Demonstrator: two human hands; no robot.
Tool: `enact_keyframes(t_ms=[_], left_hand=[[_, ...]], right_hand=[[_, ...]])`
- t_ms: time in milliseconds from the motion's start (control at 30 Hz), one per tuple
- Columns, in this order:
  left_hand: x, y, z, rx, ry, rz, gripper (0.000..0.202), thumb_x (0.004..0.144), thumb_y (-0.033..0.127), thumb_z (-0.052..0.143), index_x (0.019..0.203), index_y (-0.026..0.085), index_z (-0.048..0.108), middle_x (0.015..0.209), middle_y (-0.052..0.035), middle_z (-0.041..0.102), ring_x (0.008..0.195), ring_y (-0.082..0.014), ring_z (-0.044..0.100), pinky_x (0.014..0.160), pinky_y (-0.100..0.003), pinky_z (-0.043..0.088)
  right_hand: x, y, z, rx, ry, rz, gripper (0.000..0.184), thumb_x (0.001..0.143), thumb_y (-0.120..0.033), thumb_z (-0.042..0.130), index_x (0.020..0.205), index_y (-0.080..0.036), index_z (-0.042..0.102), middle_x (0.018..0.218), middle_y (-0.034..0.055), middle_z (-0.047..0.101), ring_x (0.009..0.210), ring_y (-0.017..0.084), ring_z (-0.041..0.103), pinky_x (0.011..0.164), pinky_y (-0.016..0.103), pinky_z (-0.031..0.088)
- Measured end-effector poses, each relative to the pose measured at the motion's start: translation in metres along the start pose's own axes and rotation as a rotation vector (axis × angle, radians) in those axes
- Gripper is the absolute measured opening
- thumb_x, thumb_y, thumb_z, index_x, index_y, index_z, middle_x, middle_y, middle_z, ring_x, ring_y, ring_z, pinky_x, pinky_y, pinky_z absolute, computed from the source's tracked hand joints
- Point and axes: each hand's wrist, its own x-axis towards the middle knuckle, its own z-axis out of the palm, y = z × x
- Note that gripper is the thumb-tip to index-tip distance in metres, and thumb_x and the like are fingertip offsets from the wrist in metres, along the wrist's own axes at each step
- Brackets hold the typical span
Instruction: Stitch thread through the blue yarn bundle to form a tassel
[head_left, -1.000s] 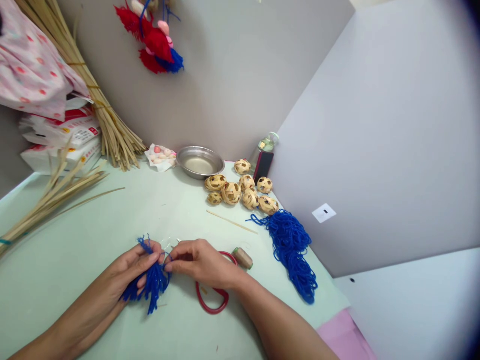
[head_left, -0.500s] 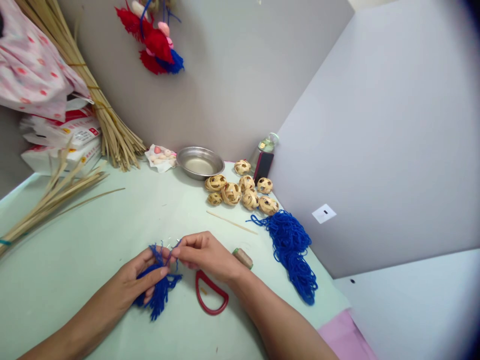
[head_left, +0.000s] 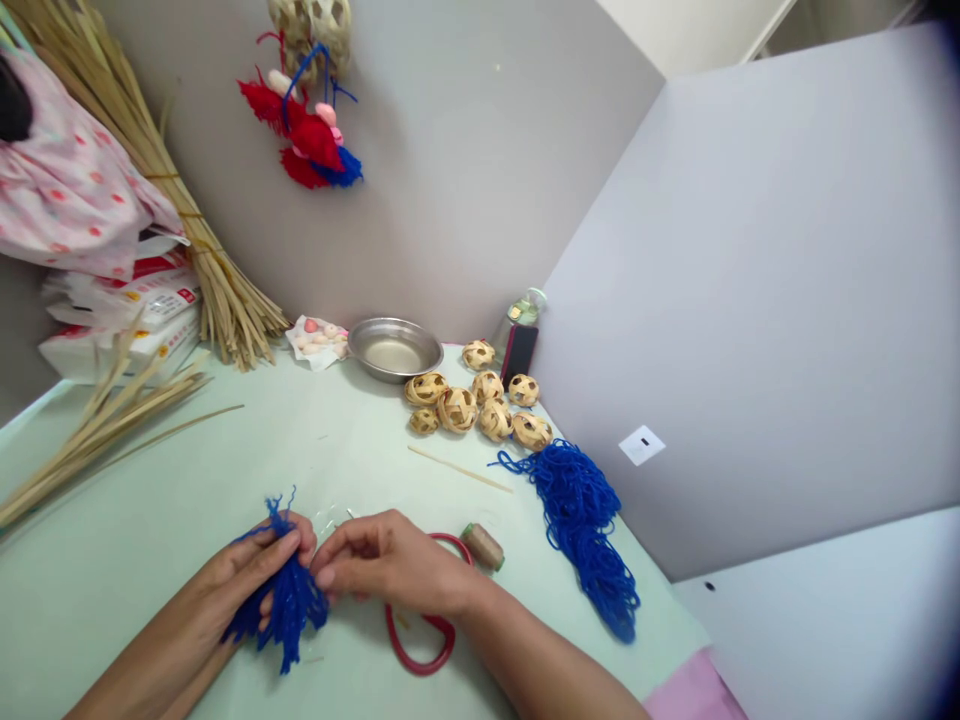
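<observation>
My left hand (head_left: 251, 570) grips a blue yarn tassel (head_left: 285, 605) near its top, with the loose strands hanging down towards me. My right hand (head_left: 382, 562) pinches at the tassel's neck, fingertips touching the left hand's. A red scissors handle (head_left: 420, 650) lies on the pale green table (head_left: 187, 480) just under and behind my right wrist. A small brown thread spool (head_left: 484, 546) lies right of my right hand. What the right fingertips hold is too small to tell.
A heap of blue yarn (head_left: 585, 520) lies at the right edge. Several woven bamboo balls (head_left: 472, 400) and a metal bowl (head_left: 395, 350) stand at the back. Bamboo strips (head_left: 105, 420) lie at the left. A thin stick (head_left: 461, 468) lies mid-table. Red and blue tassels (head_left: 307, 140) hang on the wall.
Both hands and the tassel have shifted slightly left and nearer to me. My view has tilted up a little, and the right hand now covers part of the scissors handle.
</observation>
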Motion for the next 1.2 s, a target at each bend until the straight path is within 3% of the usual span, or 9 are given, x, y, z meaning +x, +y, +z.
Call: enact_keyframes(t_ms=[100, 167, 433, 500, 700, 833, 1033, 1100, 1200], left_hand=[[0.0, 0.002, 0.004, -0.003, -0.03, 0.008, 0.05, 0.066, 0.069, 0.098, 0.077, 0.023, 0.08, 0.073, -0.0014, 0.07, 0.068, -0.0197, 0.058, 0.058, -0.026, 0.05], [0.001, 0.001, 0.004, 0.006, -0.002, 0.016, 0.051, 0.065, 0.069, 0.097, 0.079, 0.023, 0.081, 0.073, -0.0015, 0.07, 0.066, -0.0191, 0.056, 0.056, -0.026, 0.049], [0.002, 0.002, 0.008, 0.066, 0.102, 0.053, 0.065, 0.054, 0.079, 0.097, 0.084, 0.023, 0.083, 0.06, 0.0027, 0.058, 0.058, -0.0172, 0.049, 0.051, -0.028, 0.041], [0.001, 0.007, 0.01, 0.091, 0.02, 0.033, 0.065, 0.055, 0.079, 0.096, 0.083, 0.022, 0.081, 0.059, 0.003, 0.057, 0.057, -0.0169, 0.048, 0.052, -0.03, 0.041], [0.003, 0.007, 0.012, 0.136, -0.078, 0.023, 0.064, 0.055, 0.078, 0.097, 0.081, 0.024, 0.075, 0.054, 0.0048, 0.056, 0.053, -0.0144, 0.046, 0.054, -0.029, 0.038], [0.005, 0.001, 0.011, 0.146, -0.112, -0.026, 0.069, 0.048, 0.078, 0.099, 0.083, 0.024, 0.076, 0.05, 0.0055, 0.054, 0.049, -0.0143, 0.046, 0.051, -0.028, 0.035], [0.003, 0.002, 0.006, 0.03, 0.033, 0.053, 0.053, 0.066, 0.066, 0.099, 0.091, 0.023, 0.079, 0.068, 0.003, 0.063, 0.061, -0.0151, 0.054, 0.054, -0.026, 0.045], [0.001, 0.005, 0.003, -0.041, 0.119, 0.031, 0.061, 0.058, 0.065, 0.104, 0.097, 0.024, 0.082, 0.076, 0.0019, 0.068, 0.065, -0.0159, 0.056, 0.054, -0.025, 0.048], [0.0, 0.009, 0.0, -0.129, 0.152, 0.01, 0.065, 0.052, 0.059, 0.108, 0.101, 0.025, 0.082, 0.084, 0.0009, 0.074, 0.065, -0.0147, 0.056, 0.056, -0.025, 0.052]], right_hand=[[0.004, 0.006, 0.004, 0.005, 0.013, 0.016, 0.06, 0.052, -0.061, 0.105, 0.081, -0.019, 0.074, 0.077, -0.003, 0.068, 0.072, 0.012, 0.056, 0.074, 0.027, 0.045], [0.004, 0.005, 0.006, -0.007, 0.048, 0.001, 0.06, 0.051, -0.062, 0.104, 0.078, -0.019, 0.073, 0.076, -0.0033, 0.068, 0.071, 0.011, 0.055, 0.073, 0.027, 0.044], [-0.006, -0.01, 0.002, -0.187, 0.275, -0.113, 0.039, 0.074, -0.045, 0.097, 0.084, -0.019, 0.07, 0.067, -0.0066, 0.057, 0.064, 0.011, 0.047, 0.062, 0.026, 0.035], [-0.006, -0.01, 0.003, -0.176, 0.296, -0.128, 0.031, 0.079, -0.037, 0.093, 0.086, -0.019, 0.069, 0.068, -0.0066, 0.057, 0.064, 0.011, 0.047, 0.061, 0.025, 0.035], [-0.007, -0.01, 0.01, -0.277, 0.384, -0.237, 0.01, 0.084, -0.016, 0.078, 0.085, -0.02, 0.068, 0.071, -0.0062, 0.058, 0.068, 0.011, 0.049, 0.066, 0.025, 0.039], [-0.006, -0.009, 0.012, -0.2, 0.365, -0.271, 0.011, 0.085, -0.022, 0.08, 0.087, -0.02, 0.07, 0.076, -0.0041, 0.063, 0.073, 0.013, 0.055, 0.071, 0.026, 0.044], [-0.002, -0.005, 0.009, -0.022, 0.312, -0.218, 0.048, 0.074, -0.051, 0.098, 0.096, -0.019, 0.071, 0.077, -0.0035, 0.065, 0.07, 0.012, 0.055, 0.067, 0.026, 0.042], [-0.001, -0.003, 0.005, -0.014, 0.226, -0.163, 0.053, 0.071, -0.055, 0.099, 0.097, -0.019, 0.071, 0.077, -0.0037, 0.067, 0.07, 0.012, 0.055, 0.07, 0.026, 0.043], [0.001, 0.004, -0.002, -0.051, -0.004, -0.031, 0.06, 0.065, -0.059, 0.102, 0.096, -0.02, 0.069, 0.076, -0.0041, 0.068, 0.069, 0.012, 0.055, 0.07, 0.027, 0.044]])
